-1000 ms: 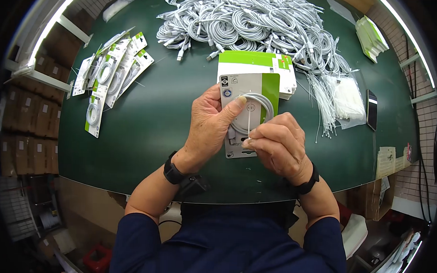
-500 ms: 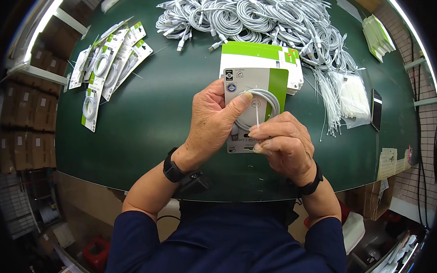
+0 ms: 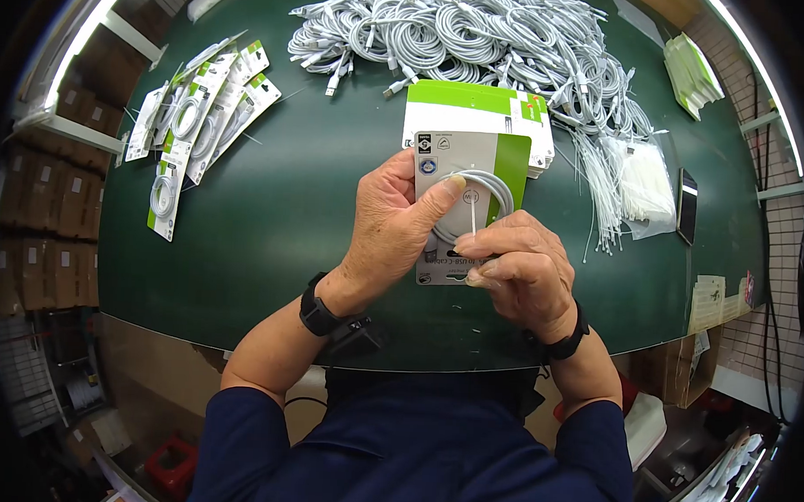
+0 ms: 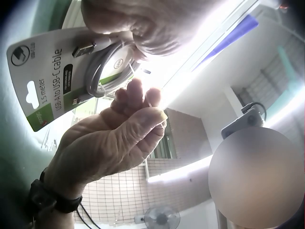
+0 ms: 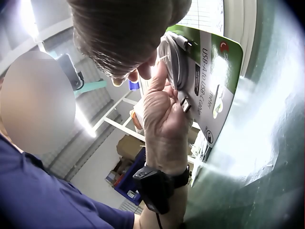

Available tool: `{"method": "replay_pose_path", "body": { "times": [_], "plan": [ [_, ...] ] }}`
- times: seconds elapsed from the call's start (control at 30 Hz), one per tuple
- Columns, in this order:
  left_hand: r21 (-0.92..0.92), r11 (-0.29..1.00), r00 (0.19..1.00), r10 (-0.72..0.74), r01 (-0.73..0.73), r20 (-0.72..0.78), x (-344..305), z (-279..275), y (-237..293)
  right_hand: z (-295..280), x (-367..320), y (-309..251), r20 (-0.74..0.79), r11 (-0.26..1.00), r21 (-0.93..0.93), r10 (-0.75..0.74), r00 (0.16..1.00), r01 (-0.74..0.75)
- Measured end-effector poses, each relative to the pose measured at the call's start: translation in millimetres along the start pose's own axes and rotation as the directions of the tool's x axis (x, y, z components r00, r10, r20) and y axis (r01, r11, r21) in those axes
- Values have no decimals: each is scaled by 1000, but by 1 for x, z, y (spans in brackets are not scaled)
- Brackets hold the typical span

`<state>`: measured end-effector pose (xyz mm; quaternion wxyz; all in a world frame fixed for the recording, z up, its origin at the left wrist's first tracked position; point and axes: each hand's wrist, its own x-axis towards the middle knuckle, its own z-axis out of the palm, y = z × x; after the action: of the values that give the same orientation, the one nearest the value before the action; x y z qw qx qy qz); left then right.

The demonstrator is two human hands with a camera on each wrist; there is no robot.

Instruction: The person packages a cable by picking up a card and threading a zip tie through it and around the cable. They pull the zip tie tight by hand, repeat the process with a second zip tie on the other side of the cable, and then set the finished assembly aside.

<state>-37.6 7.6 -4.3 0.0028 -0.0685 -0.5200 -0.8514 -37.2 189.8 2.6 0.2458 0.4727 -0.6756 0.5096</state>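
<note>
My left hand (image 3: 390,220) grips a white and green cable card (image 3: 454,147), its thumb pressing on a coiled white USB cable (image 3: 502,188) that lies against the card. A thin white cable tie (image 3: 474,216) runs from the coil toward my right hand (image 3: 530,269), whose thumb and forefinger pinch its end. The left wrist view shows the card's printed front (image 4: 57,78) with a USB-A plug (image 4: 85,49) beside the lettering. My right palm hides part of the tie.
Beyond the card lies a stack of similar cards (image 3: 469,98), then a large heap of coiled cables (image 3: 463,32). Loose cable ties (image 3: 603,192) and a bag of ties (image 3: 648,180) are at right, near a phone (image 3: 688,206). Cards with cables (image 3: 185,119) lie at left.
Both hands and the card have shifted slightly right. My right fingers have moved off part of the card's lower print, while the left thumb stays on the coil.
</note>
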Motion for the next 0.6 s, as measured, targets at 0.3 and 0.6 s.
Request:
{"method": "replay_pose_path", "body": {
  "times": [0.3,0.6],
  "plan": [
    [17,1000,1000,-17,16,18,-3,1,-5,-2,0,10,-3,988,-146,-45,999,44],
    [47,999,1000,-22,21,21,-6,8,-14,1,0,9,-207,978,-21,201,958,-210]
  ]
}}
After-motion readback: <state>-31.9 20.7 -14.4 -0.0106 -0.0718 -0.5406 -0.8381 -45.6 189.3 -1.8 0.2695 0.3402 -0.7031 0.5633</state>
